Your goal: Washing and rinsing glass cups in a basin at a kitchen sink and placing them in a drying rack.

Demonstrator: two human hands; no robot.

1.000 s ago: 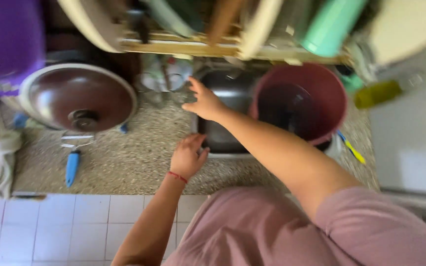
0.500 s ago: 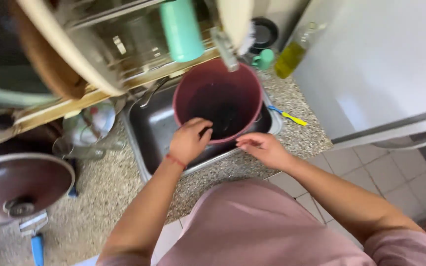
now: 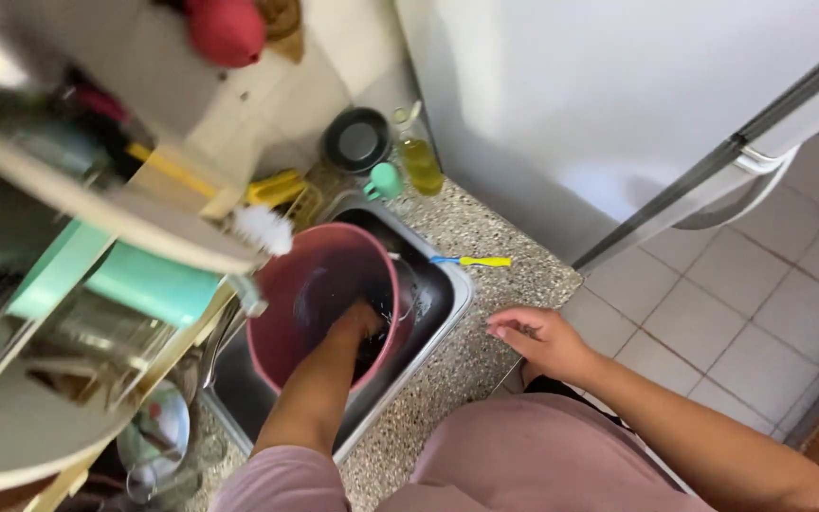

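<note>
While the left hand (image 3: 364, 322) dips into the pink bucket (image 3: 282, 322) in the sink (image 3: 438, 294), its grip hidden, the right hand (image 3: 542, 341) rests loosely open and empty on the speckled counter (image 3: 485, 237) at three o'clock. Toothbrush (image 3: 474, 261) at one o'clock; fridge (image 3: 618, 104), tiled floor (image 3: 713, 313) beyond.

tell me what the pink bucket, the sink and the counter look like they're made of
The pink bucket looks like matte moulded plastic: even colour, thick rolled rim. The sink seems to be stainless steel, grey with a dull sheen. The counter looks like polished granite or terrazzo, going by its speckled grain; which one I can't tell.
</note>
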